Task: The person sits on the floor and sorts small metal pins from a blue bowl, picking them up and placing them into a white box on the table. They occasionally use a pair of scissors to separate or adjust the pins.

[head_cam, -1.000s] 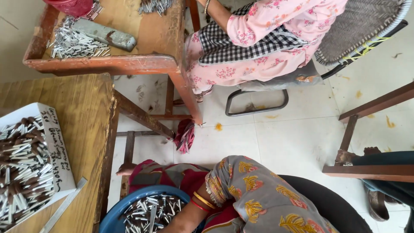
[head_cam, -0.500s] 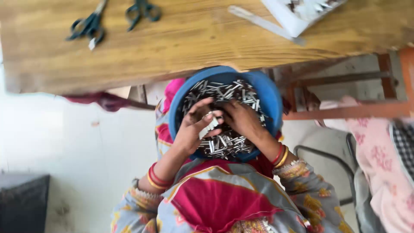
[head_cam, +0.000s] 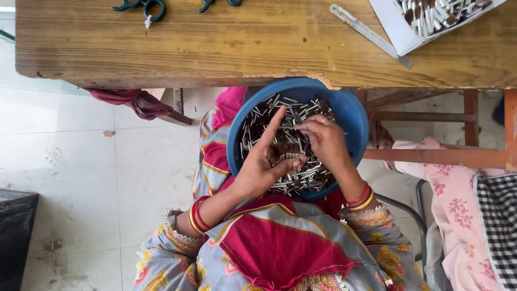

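Centre of frame: blue bowl [head_cam: 353, 116] heaped with short silver pins [head_cam: 258, 126] on the lap, under the near edge of the wooden worktop [head_cam: 242, 43]. Right hand [head_cam: 326, 143], fingers pinched on 1 thin pin [head_cam: 302, 125] lying roughly level with its tip aimed left toward the left hand [head_cam: 264, 161], which hovers over the heap, forefinger up, thumb curled, grasping nothing visible. At upper right, a white cardboard box [head_cam: 396, 29] of similar pieces and a metal ruler [head_cam: 371, 35]; at upper left, 2 green-handled scissors [head_cam: 148, 6].
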